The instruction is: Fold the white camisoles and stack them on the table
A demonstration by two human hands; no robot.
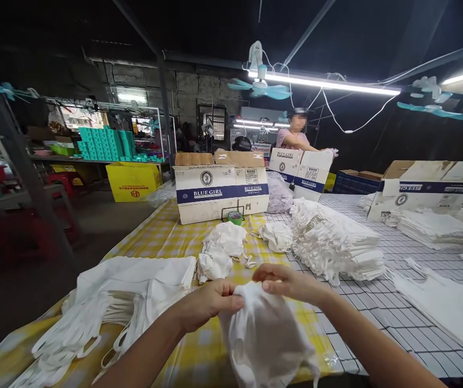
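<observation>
1. Okay, so your left hand (205,306), just below the middle of the frame, has its fingers closed in a pinch, thumb against fingertips, with the top edge of a white cloth piece (266,337) between them.
2. Your right hand (294,284) is a bit right of that, fingers loosely curled with a small gap showing above the thumb. The thumb is at the cloth's top edge, but I honestly can't tell if you've got a firm grip there.
3. That cloth piece is at the lower middle of the frame, draped down from your hands, with a strap-like strip at its lower right.
4. Your desk (161,229) has a yellow-and-white check cover on the left and middle, and a white one with dark grid lines on the right.
5. Lower left you've got a stack of white pieces (134,269) with loops spilling toward you.
6. Just beyond your hands, mid-frame, sits a crumpled white bundle (226,240), and to the right of it a big white pile (338,240).
7. Behind the bundle is a "BLUE GIRL" carton (215,194), flaps up, with a green tape roll (235,217) right in front of it.
8. Upper right of centre, a co-worker (290,140) in a pink top has an arm stretched over another carton (314,171).
</observation>
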